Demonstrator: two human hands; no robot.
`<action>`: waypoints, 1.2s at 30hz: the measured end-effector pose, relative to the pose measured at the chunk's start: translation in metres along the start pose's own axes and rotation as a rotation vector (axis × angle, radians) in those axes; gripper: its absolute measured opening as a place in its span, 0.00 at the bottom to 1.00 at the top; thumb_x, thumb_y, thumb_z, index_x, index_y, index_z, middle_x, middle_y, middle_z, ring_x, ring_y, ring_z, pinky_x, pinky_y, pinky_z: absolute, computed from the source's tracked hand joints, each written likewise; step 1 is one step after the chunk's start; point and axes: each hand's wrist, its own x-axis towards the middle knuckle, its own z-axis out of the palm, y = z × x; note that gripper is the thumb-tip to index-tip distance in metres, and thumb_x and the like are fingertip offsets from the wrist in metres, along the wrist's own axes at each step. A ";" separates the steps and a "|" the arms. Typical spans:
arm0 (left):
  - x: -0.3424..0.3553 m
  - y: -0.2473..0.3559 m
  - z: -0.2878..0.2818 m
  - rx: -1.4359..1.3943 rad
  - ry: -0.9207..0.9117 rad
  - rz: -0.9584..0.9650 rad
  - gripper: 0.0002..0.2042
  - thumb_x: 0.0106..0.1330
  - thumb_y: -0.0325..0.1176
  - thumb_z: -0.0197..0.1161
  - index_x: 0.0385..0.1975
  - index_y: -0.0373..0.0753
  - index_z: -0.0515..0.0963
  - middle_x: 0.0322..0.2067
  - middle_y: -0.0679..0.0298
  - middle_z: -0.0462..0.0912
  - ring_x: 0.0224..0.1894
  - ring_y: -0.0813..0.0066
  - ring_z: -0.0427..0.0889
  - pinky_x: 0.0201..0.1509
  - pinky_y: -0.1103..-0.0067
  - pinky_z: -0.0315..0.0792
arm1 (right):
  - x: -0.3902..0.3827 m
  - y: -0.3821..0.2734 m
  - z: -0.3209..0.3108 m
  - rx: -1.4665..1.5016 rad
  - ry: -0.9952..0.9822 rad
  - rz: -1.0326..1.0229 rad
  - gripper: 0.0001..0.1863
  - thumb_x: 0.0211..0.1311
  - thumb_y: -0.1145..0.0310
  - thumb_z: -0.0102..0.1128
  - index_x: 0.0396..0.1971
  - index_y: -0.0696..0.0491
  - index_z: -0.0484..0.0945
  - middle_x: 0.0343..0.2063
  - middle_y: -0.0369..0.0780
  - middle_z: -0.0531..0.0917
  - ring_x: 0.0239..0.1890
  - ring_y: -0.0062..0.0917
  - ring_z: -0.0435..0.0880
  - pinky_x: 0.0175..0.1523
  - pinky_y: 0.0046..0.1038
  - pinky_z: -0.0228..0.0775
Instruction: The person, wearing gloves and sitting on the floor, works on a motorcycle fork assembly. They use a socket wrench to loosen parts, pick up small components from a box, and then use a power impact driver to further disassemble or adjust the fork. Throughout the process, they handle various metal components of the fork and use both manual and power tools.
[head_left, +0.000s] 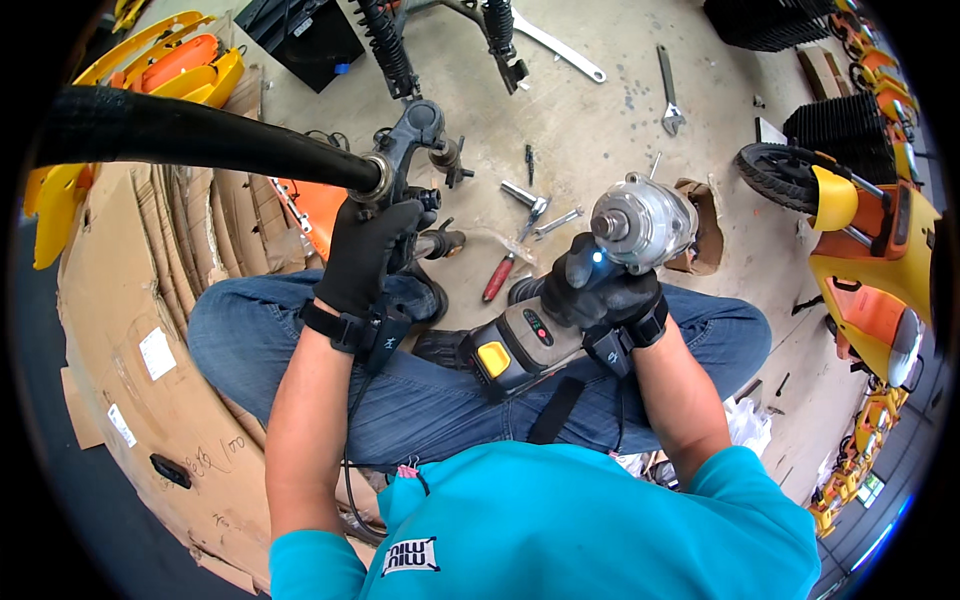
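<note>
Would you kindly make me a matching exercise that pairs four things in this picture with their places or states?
Things:
1. Left hand
2. Power tool
3. Red-handled tool
4. Adjustable wrench

Places or states:
A. On the floor, near the picture's top edge
B. Held by the right hand
C. On the floor, between the two hands as pictured
D. Gripping the dark metal bracket

Pairs: 1-D, 2-B, 3-C, 4-A

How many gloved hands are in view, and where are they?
2. The left hand grips the grey metal bracket at the black tube's end; the right hand holds the power tool, right of centre. No others show.
</note>
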 end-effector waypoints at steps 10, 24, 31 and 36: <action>0.001 0.001 0.002 0.021 -0.017 0.001 0.12 0.61 0.28 0.61 0.44 0.31 0.78 0.36 0.60 0.84 0.36 0.74 0.84 0.43 0.80 0.79 | -0.005 -0.003 0.007 -0.009 0.003 0.001 0.24 0.47 0.68 0.71 0.44 0.64 0.76 0.27 0.43 0.79 0.25 0.26 0.76 0.32 0.27 0.65; -0.002 0.003 0.004 -0.001 -0.019 -0.010 0.12 0.62 0.28 0.60 0.45 0.34 0.76 0.38 0.58 0.83 0.37 0.73 0.84 0.43 0.80 0.79 | -0.001 -0.006 0.002 -0.184 0.243 0.079 0.26 0.51 0.76 0.67 0.53 0.59 0.73 0.45 0.41 0.81 0.41 0.22 0.81 0.45 0.25 0.75; -0.005 0.012 0.007 0.043 -0.006 -0.082 0.12 0.62 0.29 0.60 0.44 0.33 0.78 0.37 0.57 0.84 0.37 0.72 0.84 0.38 0.79 0.81 | 0.011 0.006 -0.008 -0.387 0.456 0.102 0.27 0.57 0.72 0.65 0.57 0.58 0.71 0.45 0.41 0.81 0.44 0.21 0.80 0.49 0.25 0.74; 0.000 0.003 -0.001 0.058 -0.037 -0.052 0.12 0.63 0.30 0.60 0.45 0.33 0.78 0.39 0.56 0.83 0.37 0.72 0.84 0.40 0.78 0.81 | 0.012 0.026 -0.025 -0.475 0.507 0.129 0.21 0.57 0.71 0.67 0.52 0.58 0.77 0.43 0.39 0.82 0.42 0.20 0.80 0.48 0.24 0.75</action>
